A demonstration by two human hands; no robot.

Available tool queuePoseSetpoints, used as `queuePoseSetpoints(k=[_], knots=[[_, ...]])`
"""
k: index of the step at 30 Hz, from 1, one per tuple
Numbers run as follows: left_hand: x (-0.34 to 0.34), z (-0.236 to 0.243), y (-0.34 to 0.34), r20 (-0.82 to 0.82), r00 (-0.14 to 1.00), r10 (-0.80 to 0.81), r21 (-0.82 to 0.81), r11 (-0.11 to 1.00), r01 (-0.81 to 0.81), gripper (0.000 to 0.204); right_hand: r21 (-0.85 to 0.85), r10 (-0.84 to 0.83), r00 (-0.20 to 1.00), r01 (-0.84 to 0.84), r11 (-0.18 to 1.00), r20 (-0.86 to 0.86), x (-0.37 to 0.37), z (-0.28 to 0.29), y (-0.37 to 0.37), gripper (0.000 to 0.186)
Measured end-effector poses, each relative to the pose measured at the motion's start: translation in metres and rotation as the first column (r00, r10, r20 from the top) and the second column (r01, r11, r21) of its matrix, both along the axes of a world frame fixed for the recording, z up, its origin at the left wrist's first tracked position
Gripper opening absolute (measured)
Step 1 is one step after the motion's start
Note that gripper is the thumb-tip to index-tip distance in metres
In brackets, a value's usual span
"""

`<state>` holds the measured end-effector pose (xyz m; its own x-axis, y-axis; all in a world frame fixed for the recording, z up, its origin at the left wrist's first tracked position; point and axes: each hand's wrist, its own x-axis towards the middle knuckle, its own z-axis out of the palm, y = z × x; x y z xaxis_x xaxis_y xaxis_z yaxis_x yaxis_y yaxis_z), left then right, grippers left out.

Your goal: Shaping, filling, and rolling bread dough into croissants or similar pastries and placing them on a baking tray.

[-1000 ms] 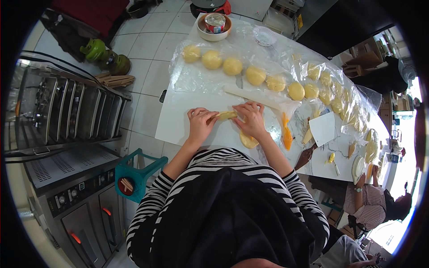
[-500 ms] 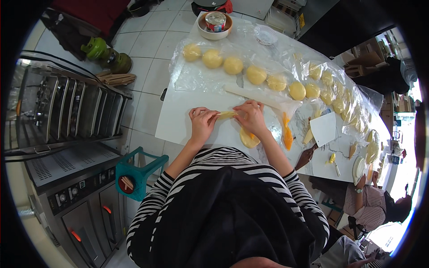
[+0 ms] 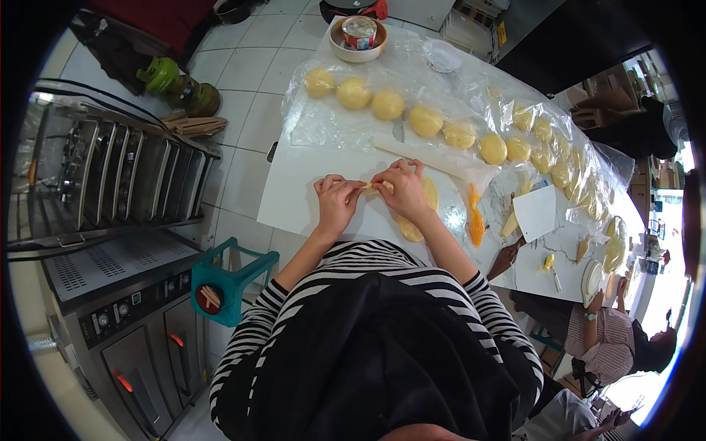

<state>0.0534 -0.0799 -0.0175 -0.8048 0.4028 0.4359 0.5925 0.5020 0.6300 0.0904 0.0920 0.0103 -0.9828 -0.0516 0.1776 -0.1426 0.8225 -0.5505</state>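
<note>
My left hand and my right hand meet over the white work surface. Fingertips of both pinch a small piece of pale yellow dough, mostly covered by the fingers. A flattened oval of yellow dough lies by my right hand, its middle hidden under that hand and wrist; orange filling on it no longer shows clearly. Further right rests a piping bag with orange filling. Beyond my hands is a long whitish, tapered object, whose kind I cannot make out.
Several dough balls sit under clear plastic sheeting. A bowl holding a tin stands at the far edge. Rightward are a white scraper and a brown-filled bag. A co-worker sits at right; a green stool stands left.
My right hand has shifted left toward my left hand, so the stretch of dough showing between them is shorter. More of the flattened dough now shows beyond my right wrist.
</note>
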Motion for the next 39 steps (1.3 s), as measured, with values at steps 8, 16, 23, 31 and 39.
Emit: queuePoseSetpoints(k=[8, 16, 23, 31, 39], knots=[[0.001, 0.002, -0.002, 0.058, 0.998, 0.032, 0.016, 0.999, -0.033, 0.018, -0.071, -0.011, 0.997, 0.005, 0.997, -0.077, 0.001, 0.006, -0.009, 0.009], [-0.005, 0.001, -0.017, 0.078, 0.997, 0.016, -0.122, 0.992, -0.007, 0.012, -0.056, -0.024, 0.998, 0.020, 0.998, -0.066, -0.002, 0.004, -0.008, 0.010], [-0.007, 0.007, -0.012, 0.001, 1.000, 0.006, -0.137, 0.990, -0.006, 0.008, -0.046, 0.027, 1.000, -0.026, 0.999, 0.008, -0.011, 0.003, -0.016, 0.012], [-0.004, 0.011, -0.013, 0.080, 0.995, 0.067, -0.080, 0.995, -0.061, 0.012, -0.097, -0.004, 0.998, -0.002, 0.995, -0.067, -0.009, 0.004, -0.020, 0.008], [-0.007, 0.004, -0.026, 0.058, 0.997, 0.042, -0.117, 0.993, -0.035, 0.011, -0.069, -0.003, 0.998, -0.002, 0.998, -0.065, -0.007, 0.008, -0.025, 0.004]])
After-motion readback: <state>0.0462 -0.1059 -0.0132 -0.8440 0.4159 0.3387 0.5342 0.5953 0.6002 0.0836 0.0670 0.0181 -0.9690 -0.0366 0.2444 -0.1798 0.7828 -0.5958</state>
